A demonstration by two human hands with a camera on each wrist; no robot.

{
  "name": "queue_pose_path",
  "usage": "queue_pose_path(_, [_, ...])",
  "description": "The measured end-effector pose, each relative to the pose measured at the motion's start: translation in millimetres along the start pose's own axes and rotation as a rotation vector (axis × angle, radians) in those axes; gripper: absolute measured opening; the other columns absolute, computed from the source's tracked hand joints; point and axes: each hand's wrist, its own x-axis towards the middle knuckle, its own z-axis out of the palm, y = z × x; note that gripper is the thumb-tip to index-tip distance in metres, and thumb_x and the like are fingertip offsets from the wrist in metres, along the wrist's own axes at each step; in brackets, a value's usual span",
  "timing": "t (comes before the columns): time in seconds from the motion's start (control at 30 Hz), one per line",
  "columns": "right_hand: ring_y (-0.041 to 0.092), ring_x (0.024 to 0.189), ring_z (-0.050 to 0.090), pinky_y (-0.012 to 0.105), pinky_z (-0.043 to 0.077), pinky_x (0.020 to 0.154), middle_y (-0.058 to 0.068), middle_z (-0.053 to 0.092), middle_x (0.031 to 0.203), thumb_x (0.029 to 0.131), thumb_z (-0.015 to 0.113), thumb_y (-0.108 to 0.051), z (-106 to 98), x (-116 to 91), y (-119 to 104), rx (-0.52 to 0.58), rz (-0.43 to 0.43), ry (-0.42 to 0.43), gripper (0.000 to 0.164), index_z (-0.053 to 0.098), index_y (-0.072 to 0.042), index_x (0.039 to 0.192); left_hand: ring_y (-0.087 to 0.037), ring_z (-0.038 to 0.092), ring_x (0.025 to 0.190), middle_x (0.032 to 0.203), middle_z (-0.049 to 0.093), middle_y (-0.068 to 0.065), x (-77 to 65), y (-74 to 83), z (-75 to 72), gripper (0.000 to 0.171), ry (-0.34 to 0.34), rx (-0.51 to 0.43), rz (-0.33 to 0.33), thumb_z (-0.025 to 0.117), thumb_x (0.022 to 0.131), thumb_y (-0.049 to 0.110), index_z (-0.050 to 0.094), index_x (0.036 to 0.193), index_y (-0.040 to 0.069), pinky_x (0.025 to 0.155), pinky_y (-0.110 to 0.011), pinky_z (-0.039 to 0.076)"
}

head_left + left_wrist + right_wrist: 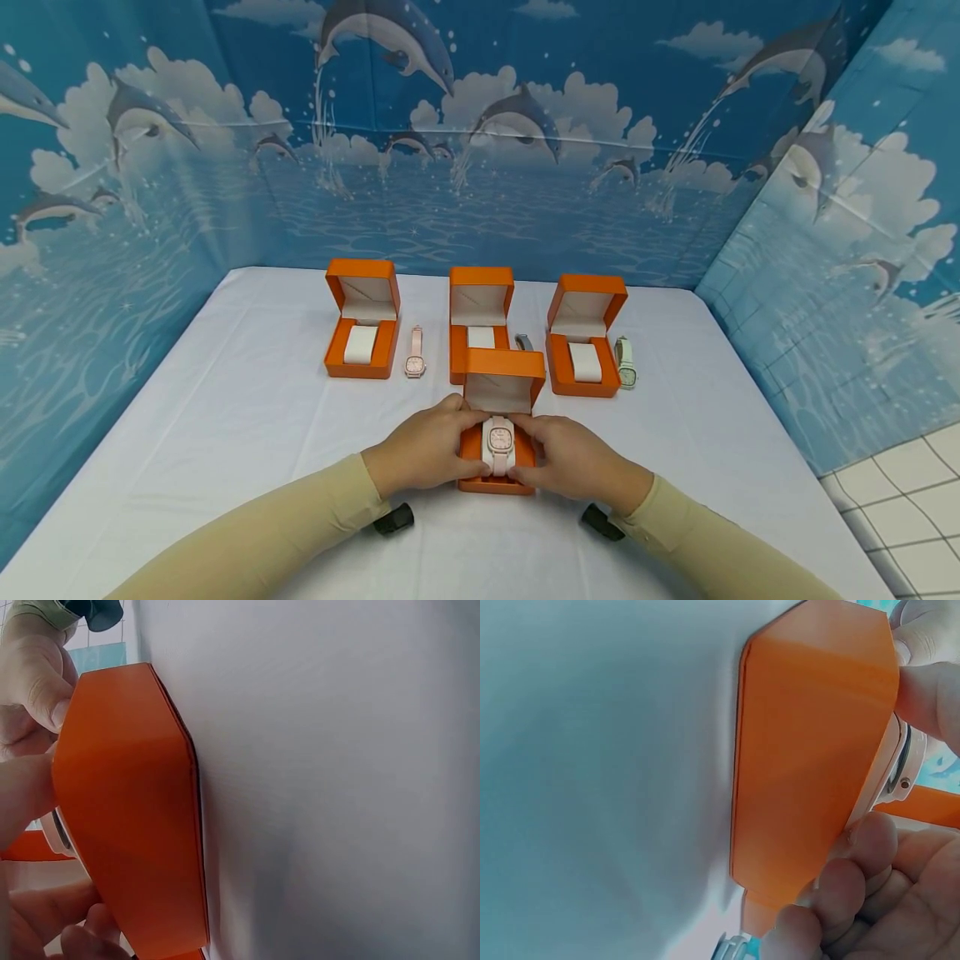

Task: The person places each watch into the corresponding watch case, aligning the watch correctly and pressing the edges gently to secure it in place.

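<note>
A pink watch (500, 440), wrapped round a white cushion (487, 454), sits in the base of the nearest orange watch box (497, 487), whose lid stands raised. From the left, my left hand (427, 446) holds the cushion's ends, thumb at the near end and forefinger at the far end. My right hand (573, 458) mirrors this grip from the right. Both thumbs reach over the box's front edge. In the left wrist view the orange box wall (131, 802) covers most of the watch; in the right wrist view the watch case (900, 761) shows past the wall (810, 757).
Behind stand three more raised-lid orange boxes, at left (335, 354), middle (457, 358) and right (558, 379), each with a white cushion. Beside them lie a pink watch (416, 354), a partly hidden grey-blue watch (523, 342) and a pale green watch (626, 362). Dolphin-print curtains surround the white table.
</note>
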Motion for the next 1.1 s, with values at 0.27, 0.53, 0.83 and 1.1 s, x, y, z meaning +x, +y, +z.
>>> queue_pose_path(0.27, [0.007,0.075,0.051,0.024,0.044,0.066,-0.010,0.059,0.086,0.091,0.081,-0.037,-1.0,-0.4,-0.2,-0.009,-0.009,-0.004,0.071,0.057,-0.010,0.151,-0.011,0.062,0.104,0.122,0.060,-0.001,0.1,0.0,-1.0,0.071,-0.002,-0.002,0.000,0.084,0.087,0.050,0.064,0.146,0.016,0.098,-0.032,0.056])
queue_pose_path(0.53, [0.006,0.068,0.048,0.023,0.040,0.060,-0.006,0.053,0.076,0.092,0.080,-0.038,-1.4,-1.0,-1.2,0.018,0.011,-0.012,0.069,0.056,-0.011,0.151,-0.009,0.060,0.100,0.118,0.060,0.000,2.0,-1.8,0.3,0.071,-0.005,0.009,0.005,0.084,0.087,0.050,0.064,0.147,0.016,0.093,-0.029,0.055])
queue_pose_path(0.83, [0.007,0.066,0.048,0.024,0.040,0.059,-0.007,0.051,0.074,0.091,0.081,-0.035,-1.5,0.0,-1.0,0.009,0.021,-0.019,0.070,0.057,-0.010,0.151,-0.010,0.061,0.102,0.121,0.061,-0.001,1.9,-2.7,-0.2,0.070,-0.008,0.007,0.015,0.083,0.088,0.048,0.063,0.147,0.016,0.095,-0.030,0.056])
queue_pose_path(1.1, [0.005,0.063,0.048,0.022,0.041,0.056,-0.009,0.053,0.072,0.090,0.081,-0.031,-1.7,-0.4,-0.7,0.016,0.004,-0.015,0.068,0.058,-0.009,0.150,-0.013,0.063,0.101,0.124,0.061,-0.002,1.9,-4.1,2.9,0.065,0.012,-0.058,-0.029,0.087,0.085,0.045,0.066,0.139,0.016,0.094,-0.032,0.055])
